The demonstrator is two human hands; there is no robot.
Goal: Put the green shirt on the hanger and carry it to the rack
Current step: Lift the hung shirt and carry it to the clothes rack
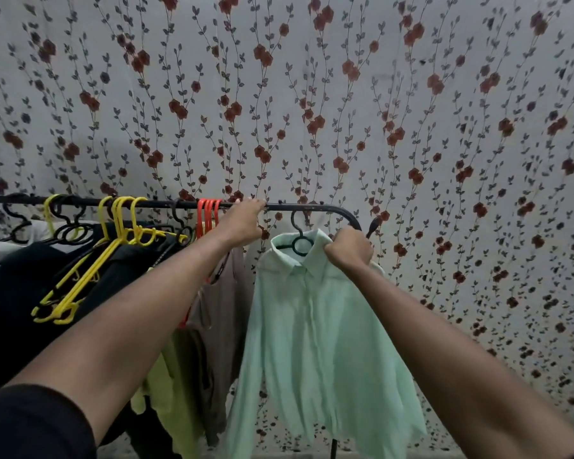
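— Shirt position? Where is the green shirt [315,326] being kept?

— It is being hung on a black hanger [299,244], whose hook is being carried by the rack [312,207] rail near its right end.

— And the hands?

— The collar is being gripped by the right hand [350,245]; the rail is being grasped by the left hand [242,223], beside the orange hangers [207,215].

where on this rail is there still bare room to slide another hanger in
Bare rail runs between the left hand and the green shirt's black hanger, and briefly on to the bend. Left of the red hangers, the yellow hangers and dark clothes crowd the bar.
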